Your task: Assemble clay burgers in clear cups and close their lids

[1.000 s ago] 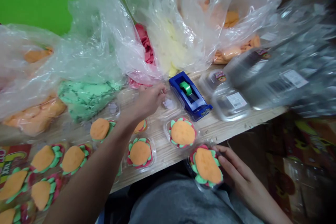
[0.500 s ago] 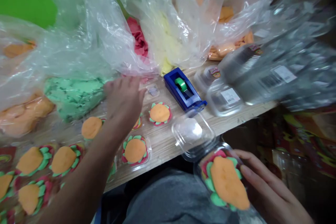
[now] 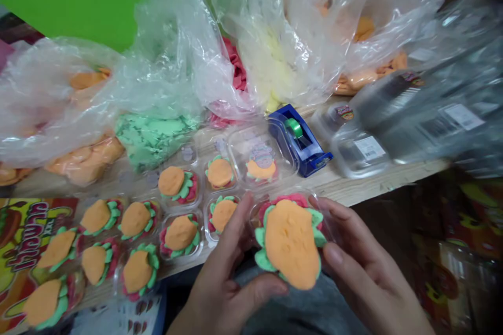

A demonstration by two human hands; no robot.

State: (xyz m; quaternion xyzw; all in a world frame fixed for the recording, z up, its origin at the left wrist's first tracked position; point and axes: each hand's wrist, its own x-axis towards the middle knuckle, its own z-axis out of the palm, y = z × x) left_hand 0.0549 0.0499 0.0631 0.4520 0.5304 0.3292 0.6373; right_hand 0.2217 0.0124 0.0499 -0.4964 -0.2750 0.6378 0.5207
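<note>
My left hand (image 3: pixel 228 280) and my right hand (image 3: pixel 363 267) both grip a small clear plastic box (image 3: pixel 291 243) held over my lap, just in front of the table's edge. The box holds a stack of soft pieces: an orange piece on top, green leaf shapes and a red layer beneath. Its clear hinged lid (image 3: pixel 261 154) stands open, tilted back over the table. My left fingers wrap the box's left side and bottom; my right thumb and fingers clasp its right side.
Several filled clear boxes (image 3: pixel 178 233) sit in rows on the wooden table (image 3: pixel 353 188). Behind them lie plastic bags of green (image 3: pixel 153 133), orange, red and yellow pieces. A blue tape dispenser (image 3: pixel 302 138) and empty labelled boxes (image 3: pixel 356 149) stand at right. A printed carton (image 3: pixel 19 225) lies at left.
My left hand came back from the bags at the rear of the table and took hold of the box. The box rose from my lap and its lid swung open.
</note>
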